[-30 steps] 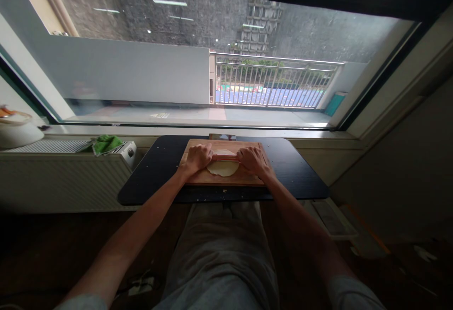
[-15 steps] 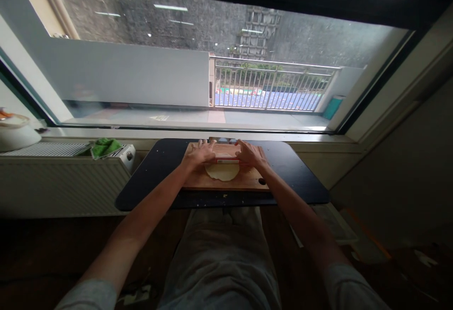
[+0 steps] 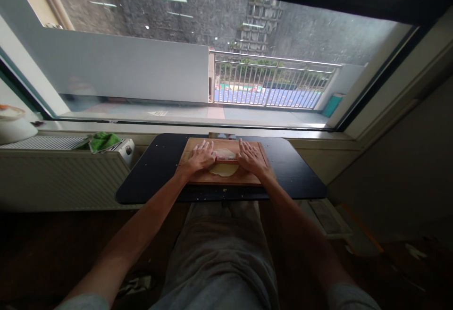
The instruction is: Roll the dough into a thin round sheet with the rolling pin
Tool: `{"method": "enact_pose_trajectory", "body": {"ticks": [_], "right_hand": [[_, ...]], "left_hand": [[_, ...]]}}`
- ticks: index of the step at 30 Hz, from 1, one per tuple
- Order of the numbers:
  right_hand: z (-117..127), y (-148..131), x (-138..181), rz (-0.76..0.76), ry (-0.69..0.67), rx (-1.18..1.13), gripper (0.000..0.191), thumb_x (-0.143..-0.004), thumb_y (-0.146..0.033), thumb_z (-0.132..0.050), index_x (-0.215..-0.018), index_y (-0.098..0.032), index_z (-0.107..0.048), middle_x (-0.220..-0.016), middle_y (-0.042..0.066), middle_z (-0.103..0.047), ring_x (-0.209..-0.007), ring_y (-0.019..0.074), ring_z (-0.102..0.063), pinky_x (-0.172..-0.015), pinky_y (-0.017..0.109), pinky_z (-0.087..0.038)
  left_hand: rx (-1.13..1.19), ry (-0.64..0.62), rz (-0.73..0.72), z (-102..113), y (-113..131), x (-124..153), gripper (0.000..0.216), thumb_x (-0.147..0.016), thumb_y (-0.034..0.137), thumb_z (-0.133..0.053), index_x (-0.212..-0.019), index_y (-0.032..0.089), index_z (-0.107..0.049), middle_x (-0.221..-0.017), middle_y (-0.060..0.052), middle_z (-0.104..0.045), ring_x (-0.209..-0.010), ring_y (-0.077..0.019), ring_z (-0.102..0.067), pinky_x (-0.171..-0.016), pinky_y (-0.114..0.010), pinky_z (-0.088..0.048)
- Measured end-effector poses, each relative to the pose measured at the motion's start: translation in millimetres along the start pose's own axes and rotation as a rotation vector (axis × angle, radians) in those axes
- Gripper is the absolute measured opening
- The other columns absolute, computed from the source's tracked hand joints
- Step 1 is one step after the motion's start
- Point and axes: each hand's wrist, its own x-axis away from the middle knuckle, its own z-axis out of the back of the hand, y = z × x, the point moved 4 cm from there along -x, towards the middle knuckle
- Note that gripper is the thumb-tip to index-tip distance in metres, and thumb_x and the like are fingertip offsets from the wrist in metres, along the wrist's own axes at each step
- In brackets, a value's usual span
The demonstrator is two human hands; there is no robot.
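On a wooden board [image 3: 222, 181] lies a thin, pale round of dough [image 3: 224, 170]. Across it runs a rolling pin [image 3: 226, 159], its middle showing red and white with small lettering. My left hand [image 3: 202, 155] lies palm down over the pin's left end, fingers stretched forward and spread. Over the right end my right hand [image 3: 252, 155] lies the same way, fingers extended. Both hands hide the pin's ends. Dough shows on the near and far sides of the pin, between the hands.
The board lies on a dark table [image 3: 293, 178] below a large window. A small object [image 3: 222, 136] sits at the board's far edge. To the left, a radiator [image 3: 63, 173] carries a green cloth [image 3: 103, 141] and a white container [image 3: 16, 128].
Both hands have come slightly nearer to me over the board with the rolling pin. Their fingers, more curled before, now lie flatter. More dough shows beyond the pin.
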Motion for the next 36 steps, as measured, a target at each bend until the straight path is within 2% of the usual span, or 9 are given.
{"method": "enact_pose_trajectory", "body": {"ticks": [5, 10, 13, 16, 21, 25, 28, 31, 36], "right_hand": [[12, -17, 37, -0.018, 0.075, 0.013, 0.072, -0.114, -0.031, -0.03, -0.183, -0.01, -0.021, -0.178, 0.017, -0.047, -0.167, 0.0286, -0.043, -0.136, 0.045, -0.034], [16, -30, 53, -0.107, 0.058, 0.003, 0.07, -0.116, -0.034, -0.027, -0.179, -0.003, -0.03, -0.176, 0.022, -0.048, -0.166, 0.0315, -0.045, -0.136, 0.047, -0.033], [14, -30, 47, -0.128, 0.028, -0.013, 0.07, -0.116, -0.035, -0.027, -0.179, -0.005, -0.032, -0.178, 0.02, -0.045, -0.167, 0.0296, -0.043, -0.137, 0.046, -0.03], [11, -25, 32, -0.13, -0.008, -0.018, 0.07, -0.116, -0.036, -0.028, -0.179, -0.005, -0.032, -0.18, 0.02, -0.042, -0.17, 0.029, -0.037, -0.138, 0.045, -0.03], [9, -17, 0, -0.119, -0.04, -0.004, 0.073, -0.115, -0.034, -0.028, -0.18, -0.002, -0.026, -0.186, 0.018, -0.027, -0.174, 0.0298, -0.025, -0.141, 0.047, -0.021], [10, -13, -14, -0.123, -0.092, -0.013, 0.073, -0.114, -0.033, -0.03, -0.181, -0.005, -0.022, -0.187, 0.017, -0.024, -0.174, 0.0307, -0.026, -0.14, 0.051, -0.023], [12, -15, -8, -0.084, -0.058, -0.004, 0.072, -0.114, -0.034, -0.031, -0.182, -0.009, -0.025, -0.186, 0.016, -0.031, -0.174, 0.0291, -0.028, -0.14, 0.05, -0.024], [13, -21, 7, -0.078, 0.012, 0.016, 0.07, -0.115, -0.034, -0.031, -0.181, -0.01, -0.029, -0.182, 0.016, -0.039, -0.173, 0.0281, -0.031, -0.14, 0.046, -0.025], [18, -33, 30, -0.121, 0.036, -0.009, 0.069, -0.116, -0.035, -0.034, -0.181, -0.013, -0.031, -0.177, 0.016, -0.049, -0.165, 0.0294, -0.046, -0.136, 0.044, -0.032]], "left_hand": [[-0.108, 0.1, -0.033, -4, 6, 35, 0.065, -0.113, 0.036, -0.029, -0.167, 0.008, -0.051, -0.175, -0.019, -0.051, -0.168, -0.0299, -0.042, -0.137, -0.045, -0.033], [-0.141, 0.195, -0.064, -8, 9, 63, 0.065, -0.115, 0.039, -0.028, -0.167, 0.007, -0.052, -0.174, -0.019, -0.053, -0.167, -0.0292, -0.044, -0.136, -0.042, -0.036], [-0.147, 0.203, -0.071, -10, 8, 58, 0.066, -0.115, 0.037, -0.028, -0.172, 0.009, -0.045, -0.176, -0.017, -0.051, -0.168, -0.0279, -0.042, -0.136, -0.042, -0.035], [-0.155, 0.194, -0.063, -9, 4, 41, 0.068, -0.114, 0.038, -0.03, -0.176, 0.011, -0.038, -0.178, -0.016, -0.047, -0.171, -0.028, -0.037, -0.138, -0.044, -0.032], [-0.18, 0.142, -0.033, 3, 0, 8, 0.07, -0.114, 0.038, -0.028, -0.175, 0.006, -0.038, -0.183, -0.019, -0.037, -0.174, -0.0311, -0.028, -0.14, -0.05, -0.029], [-0.21, 0.091, -0.045, 11, 1, -8, 0.072, -0.111, 0.034, -0.034, -0.175, 0.003, -0.035, -0.185, -0.021, -0.029, -0.176, -0.0324, -0.022, -0.141, -0.052, -0.025], [-0.212, 0.065, -0.053, 11, 1, -6, 0.072, -0.111, 0.035, -0.035, -0.175, 0.001, -0.035, -0.185, -0.022, -0.028, -0.176, -0.0339, -0.022, -0.141, -0.053, -0.026], [-0.206, 0.075, -0.054, 6, 2, 7, 0.068, -0.112, 0.032, -0.031, -0.168, -0.001, -0.046, -0.181, -0.024, -0.039, -0.173, -0.0328, -0.03, -0.14, -0.048, -0.03], [-0.152, 0.141, -0.046, 0, 4, 36, 0.061, -0.113, 0.034, -0.035, -0.166, 0.01, -0.054, -0.171, -0.019, -0.057, -0.165, -0.0303, -0.047, -0.132, -0.043, -0.043]]}}
